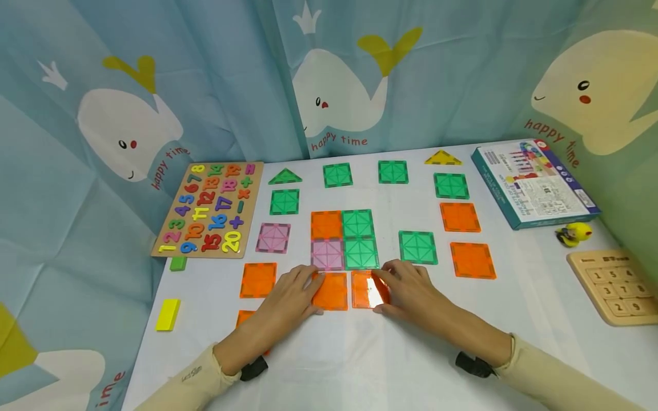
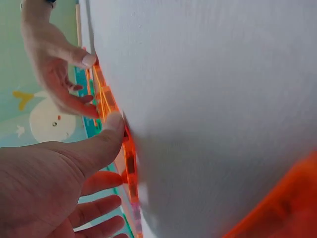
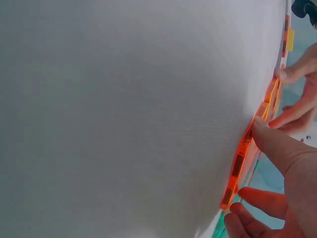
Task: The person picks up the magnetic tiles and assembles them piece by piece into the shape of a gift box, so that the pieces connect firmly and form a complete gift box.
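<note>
Just below a joined block of four-square layout, my left hand (image 1: pixel 292 294) holds an orange square magnetic tile (image 1: pixel 331 292) at its left side, thumb on the near edge and forefinger near the far corner. My right hand (image 1: pixel 411 288) pinches a second orange square tile (image 1: pixel 362 290) from its right side. A narrow gap separates these two tiles. The block above them joins an orange tile (image 1: pixel 326 225), a pink tile (image 1: pixel 327 254) and two green tiles (image 1: pixel 358 223). In the left wrist view, my thumb (image 2: pixel 113 126) presses the tile's near edge.
Loose green, orange and pink squares surround the block, such as a green tile (image 1: pixel 418 247) by my right hand. A number board (image 1: pixel 249 220) lies back left; a yellow block (image 1: pixel 168 315) sits left. On the right are a box (image 1: pixel 534 182), a small figure (image 1: pixel 573 233) and a wooden number tray (image 1: pixel 614 314).
</note>
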The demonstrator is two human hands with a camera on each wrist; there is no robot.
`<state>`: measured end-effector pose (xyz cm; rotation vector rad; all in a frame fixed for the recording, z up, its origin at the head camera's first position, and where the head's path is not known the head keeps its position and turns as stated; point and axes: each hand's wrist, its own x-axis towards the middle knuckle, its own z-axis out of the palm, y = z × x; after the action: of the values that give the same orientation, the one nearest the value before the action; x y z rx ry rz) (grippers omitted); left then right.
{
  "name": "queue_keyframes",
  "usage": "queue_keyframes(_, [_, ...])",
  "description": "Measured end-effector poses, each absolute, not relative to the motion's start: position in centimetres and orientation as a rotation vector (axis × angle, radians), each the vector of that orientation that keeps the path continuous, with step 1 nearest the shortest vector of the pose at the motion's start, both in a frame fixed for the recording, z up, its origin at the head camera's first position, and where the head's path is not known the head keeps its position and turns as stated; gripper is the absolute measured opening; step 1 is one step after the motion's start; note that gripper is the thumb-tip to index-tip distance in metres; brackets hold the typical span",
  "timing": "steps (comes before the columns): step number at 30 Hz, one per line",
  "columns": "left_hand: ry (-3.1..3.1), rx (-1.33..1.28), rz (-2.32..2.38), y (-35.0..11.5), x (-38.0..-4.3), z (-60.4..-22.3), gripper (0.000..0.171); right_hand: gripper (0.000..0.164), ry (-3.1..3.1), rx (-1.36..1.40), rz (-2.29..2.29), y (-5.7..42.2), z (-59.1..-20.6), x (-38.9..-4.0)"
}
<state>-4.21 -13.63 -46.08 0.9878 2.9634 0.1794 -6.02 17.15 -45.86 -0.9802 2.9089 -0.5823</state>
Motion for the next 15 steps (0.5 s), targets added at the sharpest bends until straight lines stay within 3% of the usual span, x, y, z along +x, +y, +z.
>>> queue_keyframes(6, [2.943,0.992,0.141,-13.45,-4.65,-46.12,0.066,0.057,2.917,-1.038,-0.559,16.26,-46.02,-6.83])
queue_keyframes(15, [2.912,0.98,0.157,-13.53,-4.74,-46.01,0.066,0.058,2.885,-1.022,-0.579,16.4,-45.69,-7.01])
